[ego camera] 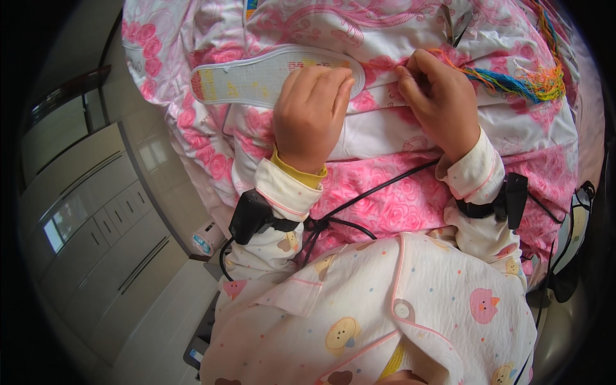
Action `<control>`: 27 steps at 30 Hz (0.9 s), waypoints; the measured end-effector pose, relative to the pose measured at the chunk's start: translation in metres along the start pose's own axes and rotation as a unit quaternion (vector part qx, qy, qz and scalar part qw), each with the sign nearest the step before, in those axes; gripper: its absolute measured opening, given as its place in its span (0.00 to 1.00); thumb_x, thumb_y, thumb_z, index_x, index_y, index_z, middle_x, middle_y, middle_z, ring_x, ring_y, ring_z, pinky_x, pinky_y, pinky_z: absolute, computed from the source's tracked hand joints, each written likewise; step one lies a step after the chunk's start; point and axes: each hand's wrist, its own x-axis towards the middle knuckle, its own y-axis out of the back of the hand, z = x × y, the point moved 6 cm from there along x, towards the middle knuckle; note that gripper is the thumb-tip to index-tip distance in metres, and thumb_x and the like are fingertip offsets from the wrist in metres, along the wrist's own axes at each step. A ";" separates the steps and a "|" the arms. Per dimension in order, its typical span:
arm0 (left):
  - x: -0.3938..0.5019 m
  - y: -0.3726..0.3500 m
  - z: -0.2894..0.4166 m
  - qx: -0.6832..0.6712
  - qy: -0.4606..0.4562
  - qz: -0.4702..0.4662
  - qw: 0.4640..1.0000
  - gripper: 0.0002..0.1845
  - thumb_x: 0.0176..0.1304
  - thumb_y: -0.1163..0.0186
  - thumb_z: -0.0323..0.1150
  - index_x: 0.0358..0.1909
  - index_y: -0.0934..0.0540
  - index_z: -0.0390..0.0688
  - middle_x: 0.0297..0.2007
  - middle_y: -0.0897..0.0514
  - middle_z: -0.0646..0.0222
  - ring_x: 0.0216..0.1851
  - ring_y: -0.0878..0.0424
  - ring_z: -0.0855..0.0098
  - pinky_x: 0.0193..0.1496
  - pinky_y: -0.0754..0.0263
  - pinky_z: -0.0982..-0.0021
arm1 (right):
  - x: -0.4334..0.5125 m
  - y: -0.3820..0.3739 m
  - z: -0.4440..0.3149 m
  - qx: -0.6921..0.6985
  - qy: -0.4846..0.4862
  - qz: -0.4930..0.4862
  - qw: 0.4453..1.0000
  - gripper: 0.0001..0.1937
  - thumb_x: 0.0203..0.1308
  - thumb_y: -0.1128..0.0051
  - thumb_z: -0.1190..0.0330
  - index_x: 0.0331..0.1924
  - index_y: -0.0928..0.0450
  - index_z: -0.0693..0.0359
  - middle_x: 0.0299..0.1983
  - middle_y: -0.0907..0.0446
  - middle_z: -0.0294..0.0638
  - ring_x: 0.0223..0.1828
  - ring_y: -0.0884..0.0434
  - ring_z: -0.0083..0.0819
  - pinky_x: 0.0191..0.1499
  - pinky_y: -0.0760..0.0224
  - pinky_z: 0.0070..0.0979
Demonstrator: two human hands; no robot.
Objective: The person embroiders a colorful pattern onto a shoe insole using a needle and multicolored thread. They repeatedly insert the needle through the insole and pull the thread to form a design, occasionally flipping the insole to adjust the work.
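Observation:
A white shoe insole (262,86) with red, yellow and orange stitching lies on the rose-patterned bedding. My left hand (313,110) grips it near its right end, covering part of the stitched pattern. From that end an orange thread (380,66) runs to my right hand (435,98), whose fingers are pinched on it. Whether a needle is between those fingers cannot be seen. Right of that hand rests a bundle of embroidery threads (519,84) in blue, yellow, orange and green. Small metal scissors (455,26) lie on the cloth above it.
Pink and white bedding (385,192) spreads under both hands. Black cables (380,190) cross it between my forearms, which wear black strapped devices (252,216). Drawer cabinets (106,216) stand on the left. A pink and white container (207,238) is beside the bedding.

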 end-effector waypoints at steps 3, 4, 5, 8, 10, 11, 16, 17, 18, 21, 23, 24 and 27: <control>-0.001 0.000 0.000 0.008 -0.010 0.005 1.000 0.13 0.55 0.30 0.25 0.42 0.18 0.41 0.35 0.19 0.65 0.36 0.21 0.59 0.40 0.25 0.62 | 0.000 0.004 -0.002 -0.005 0.016 0.014 1.000 0.08 0.65 0.39 0.71 0.33 0.26 0.63 0.20 0.23 0.40 0.20 0.24 0.25 0.26 0.34 0.24; -0.002 0.000 0.000 0.010 -0.011 0.006 1.000 0.13 0.54 0.30 0.25 0.42 0.18 0.41 0.35 0.19 0.65 0.36 0.21 0.59 0.40 0.25 0.62 | 0.000 0.007 -0.003 -0.016 0.023 0.024 0.999 0.07 0.64 0.39 0.71 0.33 0.26 0.63 0.20 0.24 0.40 0.20 0.24 0.27 0.26 0.33 0.25; -0.003 0.001 -0.001 0.011 -0.011 0.005 1.000 0.14 0.54 0.29 0.25 0.43 0.18 0.41 0.36 0.19 0.64 0.36 0.21 0.59 0.40 0.25 0.62 | 0.000 0.010 -0.004 -0.027 0.030 0.033 0.999 0.07 0.63 0.39 0.71 0.33 0.26 0.63 0.21 0.24 0.41 0.20 0.25 0.29 0.26 0.33 0.25; -0.004 0.001 -0.001 0.012 -0.011 0.007 1.000 0.15 0.54 0.29 0.25 0.44 0.18 0.41 0.36 0.19 0.64 0.36 0.21 0.59 0.40 0.25 0.62 | 0.000 0.020 -0.008 -0.051 0.048 0.068 0.995 0.06 0.62 0.38 0.71 0.33 0.26 0.62 0.21 0.24 0.43 0.20 0.25 0.35 0.27 0.32 0.28; -0.005 0.001 -0.002 0.012 -0.009 0.007 1.000 0.15 0.54 0.29 0.25 0.44 0.17 0.41 0.36 0.19 0.64 0.36 0.21 0.59 0.40 0.25 0.62 | 0.000 0.027 -0.007 -0.071 0.042 0.085 0.993 0.05 0.60 0.39 0.71 0.34 0.25 0.60 0.22 0.23 0.43 0.22 0.24 0.39 0.27 0.31 0.31; -0.005 0.001 -0.003 0.012 -0.006 0.006 1.000 0.16 0.53 0.29 0.25 0.45 0.17 0.41 0.36 0.19 0.64 0.36 0.21 0.59 0.40 0.25 0.62 | 0.000 0.030 -0.007 -0.086 0.030 0.090 0.992 0.05 0.58 0.39 0.70 0.34 0.25 0.59 0.23 0.22 0.43 0.23 0.22 0.41 0.28 0.30 0.33; -0.006 0.000 -0.004 0.014 -0.007 0.005 1.000 0.17 0.53 0.29 0.24 0.46 0.17 0.41 0.35 0.19 0.64 0.36 0.21 0.59 0.40 0.25 0.62 | -0.002 0.040 -0.004 -0.139 0.014 0.109 0.984 0.04 0.58 0.40 0.69 0.34 0.24 0.57 0.24 0.21 0.42 0.25 0.20 0.43 0.28 0.29 0.34; -0.007 0.000 -0.004 0.014 -0.007 0.005 1.000 0.17 0.53 0.29 0.24 0.46 0.17 0.41 0.35 0.19 0.64 0.36 0.21 0.59 0.40 0.25 0.62 | -0.001 0.041 -0.003 -0.146 0.018 0.112 0.983 0.04 0.59 0.40 0.69 0.34 0.24 0.57 0.24 0.21 0.42 0.25 0.20 0.43 0.28 0.29 0.35; -0.007 0.000 -0.004 0.013 -0.006 0.004 1.000 0.17 0.53 0.29 0.24 0.46 0.17 0.41 0.35 0.19 0.64 0.36 0.21 0.59 0.40 0.25 0.62 | 0.000 0.042 -0.003 -0.156 0.022 0.113 0.981 0.04 0.59 0.40 0.68 0.34 0.24 0.57 0.24 0.21 0.42 0.25 0.20 0.43 0.27 0.29 0.35; -0.007 0.002 -0.004 0.003 -0.010 0.012 1.000 0.17 0.53 0.29 0.24 0.46 0.17 0.41 0.36 0.19 0.64 0.36 0.21 0.59 0.40 0.25 0.62 | 0.001 0.045 0.005 -0.144 -0.023 0.098 0.984 0.05 0.60 0.40 0.67 0.33 0.23 0.57 0.23 0.21 0.42 0.25 0.20 0.43 0.27 0.30 0.35; -0.007 0.002 -0.004 0.004 -0.012 0.012 1.000 0.17 0.53 0.29 0.24 0.46 0.17 0.41 0.36 0.20 0.64 0.36 0.21 0.59 0.40 0.25 0.62 | 0.001 0.045 0.005 -0.141 -0.018 0.098 0.985 0.06 0.60 0.40 0.66 0.32 0.24 0.57 0.23 0.21 0.42 0.25 0.19 0.43 0.27 0.30 0.35; -0.007 0.002 -0.004 0.003 -0.011 0.011 1.000 0.17 0.53 0.29 0.24 0.46 0.17 0.41 0.36 0.20 0.64 0.36 0.21 0.59 0.40 0.25 0.62 | 0.001 0.046 0.004 -0.147 -0.009 0.098 0.984 0.06 0.60 0.39 0.66 0.32 0.24 0.57 0.22 0.21 0.42 0.25 0.19 0.43 0.27 0.30 0.35; -0.007 0.003 -0.003 0.005 -0.010 0.009 1.000 0.17 0.53 0.30 0.24 0.47 0.17 0.41 0.36 0.20 0.63 0.36 0.22 0.59 0.40 0.25 0.62 | 0.000 0.046 0.004 -0.138 -0.004 0.104 0.985 0.07 0.61 0.39 0.65 0.32 0.23 0.57 0.22 0.21 0.41 0.24 0.19 0.42 0.27 0.30 0.35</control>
